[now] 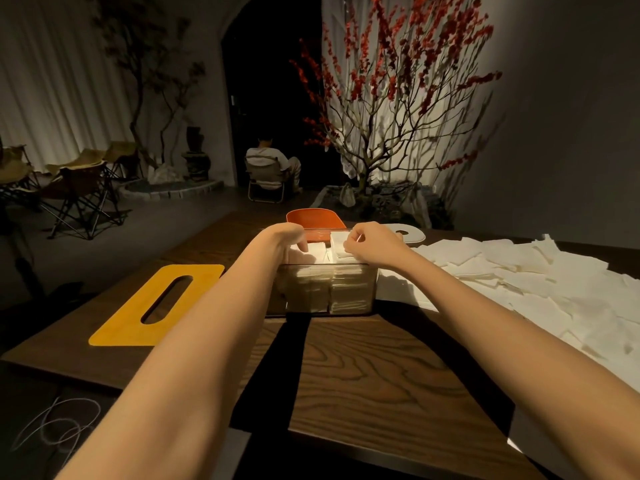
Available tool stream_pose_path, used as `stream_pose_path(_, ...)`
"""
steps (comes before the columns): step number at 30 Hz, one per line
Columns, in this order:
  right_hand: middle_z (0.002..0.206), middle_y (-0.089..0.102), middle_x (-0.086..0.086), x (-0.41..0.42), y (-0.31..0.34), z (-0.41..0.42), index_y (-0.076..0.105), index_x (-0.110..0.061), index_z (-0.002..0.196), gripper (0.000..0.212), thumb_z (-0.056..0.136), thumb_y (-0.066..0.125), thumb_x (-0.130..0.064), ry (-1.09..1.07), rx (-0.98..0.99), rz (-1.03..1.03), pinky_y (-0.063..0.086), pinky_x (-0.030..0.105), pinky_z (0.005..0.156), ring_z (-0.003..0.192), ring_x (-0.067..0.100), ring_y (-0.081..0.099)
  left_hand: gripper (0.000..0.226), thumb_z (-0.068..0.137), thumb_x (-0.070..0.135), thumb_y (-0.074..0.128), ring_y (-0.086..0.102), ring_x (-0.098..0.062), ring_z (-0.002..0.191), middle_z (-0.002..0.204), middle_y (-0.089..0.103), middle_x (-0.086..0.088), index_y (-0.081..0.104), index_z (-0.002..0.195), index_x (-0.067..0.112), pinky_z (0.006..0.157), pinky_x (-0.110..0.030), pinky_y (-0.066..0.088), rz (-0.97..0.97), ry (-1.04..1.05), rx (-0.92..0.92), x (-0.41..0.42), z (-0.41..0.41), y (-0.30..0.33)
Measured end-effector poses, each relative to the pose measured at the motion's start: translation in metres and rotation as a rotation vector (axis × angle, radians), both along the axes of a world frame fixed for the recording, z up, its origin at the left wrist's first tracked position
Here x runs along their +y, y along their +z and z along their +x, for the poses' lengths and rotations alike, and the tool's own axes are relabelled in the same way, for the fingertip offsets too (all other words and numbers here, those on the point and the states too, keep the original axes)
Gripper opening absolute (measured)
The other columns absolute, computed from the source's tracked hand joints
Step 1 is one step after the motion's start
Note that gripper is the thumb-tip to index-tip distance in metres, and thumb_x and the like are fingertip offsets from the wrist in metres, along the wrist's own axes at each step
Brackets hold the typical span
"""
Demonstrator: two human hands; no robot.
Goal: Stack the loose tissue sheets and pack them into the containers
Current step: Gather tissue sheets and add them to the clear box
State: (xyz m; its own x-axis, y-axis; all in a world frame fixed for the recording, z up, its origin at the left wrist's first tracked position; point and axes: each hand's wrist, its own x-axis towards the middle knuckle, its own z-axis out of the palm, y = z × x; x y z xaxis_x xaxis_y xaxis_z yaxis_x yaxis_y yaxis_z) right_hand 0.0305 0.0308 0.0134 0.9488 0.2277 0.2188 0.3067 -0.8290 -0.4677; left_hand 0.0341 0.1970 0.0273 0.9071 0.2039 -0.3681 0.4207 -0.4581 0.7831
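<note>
A clear plastic tissue box (360, 289) stands open on the wooden table, with stacks of white tissue (322, 251) showing through its front wall and rising above its rim. My left hand (284, 237) reaches over the left side, fingers bent down onto the left stack. Over the right stack, my right hand (367, 240) has its fingers curled and pinches the top sheets. Loose tissue sheets (519, 282) lie spread over the right part of the table.
A yellow slotted lid (135, 313) lies flat on the left. Behind the box stand an orange container (313, 218) and a white slotted lid (410, 233). The table's near edge runs below my forearms. A person sits in a chair far behind.
</note>
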Motion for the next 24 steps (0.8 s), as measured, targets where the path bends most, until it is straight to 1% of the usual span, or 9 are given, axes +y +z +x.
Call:
stream_pose_path(2, 0.096, 0.058, -0.004, -0.001, -0.001, -0.001, 0.062, -0.018, 0.098, 0.015, 0.095, 0.050, -0.026, 0.008, -0.002, 0.007, 0.033, 0.038, 0.094, 0.101, 0.018, 0.051, 0.068, 0.097, 0.007, 0.048, 0.042, -0.039, 0.129, 0.148, 0.035, -0.019, 0.011, 0.153, 0.013, 0.106, -0.049, 0.039, -0.003, 0.018, 0.037, 0.002, 0.003, 0.001)
stream_pose_path(4, 0.094, 0.058, -0.004, -0.002, -0.001, -0.001, 0.062, -0.018, 0.097, 0.014, 0.094, 0.051, -0.025, 0.014, 0.001, 0.020, 0.039, 0.043, 0.099, 0.101, 0.019, 0.053, 0.068, 0.098, 0.009, 0.048, 0.038, -0.039, 0.135, 0.155, 0.024, -0.020, 0.009, 0.154, 0.012, 0.110, -0.048, 0.036, -0.027, 0.009, 0.049, 0.005, 0.004, 0.003)
stream_pose_path(6, 0.090, 0.058, -0.006, -0.002, -0.002, 0.000, 0.061, -0.019, 0.095, 0.011, 0.094, 0.051, -0.024, 0.023, 0.003, 0.027, 0.040, 0.046, 0.099, 0.099, 0.018, 0.053, 0.067, 0.098, 0.008, 0.048, 0.047, -0.036, 0.127, 0.150, 0.031, -0.020, 0.011, 0.153, 0.011, 0.105, -0.044, 0.042, -0.078, -0.011, 0.031, 0.008, 0.006, 0.005)
stream_pose_path(9, 0.077, 0.053, -0.012, -0.001, -0.004, 0.001, 0.060, -0.020, 0.093, 0.010, 0.093, 0.050, -0.024, 0.031, -0.011, 0.032, 0.036, 0.041, 0.097, 0.094, 0.016, 0.052, 0.066, 0.096, 0.004, 0.048, 0.062, -0.024, 0.092, 0.127, 0.043, -0.020, 0.013, 0.151, 0.011, 0.081, -0.033, 0.053, -0.226, 0.038, 0.037, 0.011, 0.004, 0.003)
stream_pose_path(11, 0.075, 0.051, -0.013, -0.002, -0.006, 0.001, 0.059, -0.020, 0.092, 0.010, 0.093, 0.050, -0.023, 0.033, -0.018, 0.037, 0.034, 0.039, 0.095, 0.092, 0.015, 0.050, 0.064, 0.096, 0.003, 0.047, 0.062, -0.022, 0.095, 0.128, 0.043, -0.019, 0.015, 0.150, 0.011, 0.091, -0.033, 0.052, -0.242, 0.014, 0.030, 0.013, 0.005, 0.000)
stream_pose_path(15, 0.075, 0.052, -0.013, -0.002, -0.006, 0.001, 0.060, -0.020, 0.092, 0.010, 0.093, 0.051, -0.023, 0.044, -0.007, 0.058, 0.038, 0.044, 0.096, 0.091, 0.016, 0.051, 0.069, 0.094, 0.012, 0.056, 0.043, -0.036, 0.132, 0.149, 0.034, -0.019, 0.017, 0.152, 0.012, 0.108, -0.049, 0.038, 0.010, -0.067, 0.034, 0.012, 0.005, 0.001)
stream_pose_path(17, 0.076, 0.053, -0.011, -0.002, -0.005, 0.001, 0.060, -0.019, 0.093, 0.010, 0.093, 0.051, -0.023, 0.046, -0.001, 0.062, 0.040, 0.046, 0.098, 0.092, 0.016, 0.052, 0.069, 0.094, 0.016, 0.058, 0.038, -0.037, 0.134, 0.150, 0.033, -0.018, 0.021, 0.152, 0.010, 0.110, -0.048, 0.035, 0.220, -0.136, -0.032, 0.005, 0.000, 0.008)
stream_pose_path(20, 0.078, 0.054, -0.010, -0.002, -0.004, 0.000, 0.061, -0.018, 0.094, 0.012, 0.092, 0.051, -0.022, 0.048, 0.007, 0.070, 0.041, 0.048, 0.099, 0.093, 0.017, 0.053, 0.053, 0.096, 0.019, 0.056, 0.038, -0.031, 0.133, 0.147, 0.038, -0.013, 0.038, 0.144, 0.006, 0.108, -0.042, 0.032, 0.443, -0.311, -0.119, -0.004, -0.004, 0.016)
stream_pose_path(24, 0.076, 0.054, -0.012, -0.004, -0.003, 0.000, 0.061, -0.019, 0.093, 0.009, 0.090, 0.053, -0.021, 0.068, 0.042, 0.075, 0.040, 0.050, 0.100, 0.094, 0.018, 0.054, 0.059, 0.096, 0.024, 0.056, 0.032, -0.032, 0.138, 0.151, 0.033, -0.011, 0.031, 0.148, 0.012, 0.112, -0.044, 0.028, 0.586, -0.530, 0.008, -0.008, -0.006, 0.015)
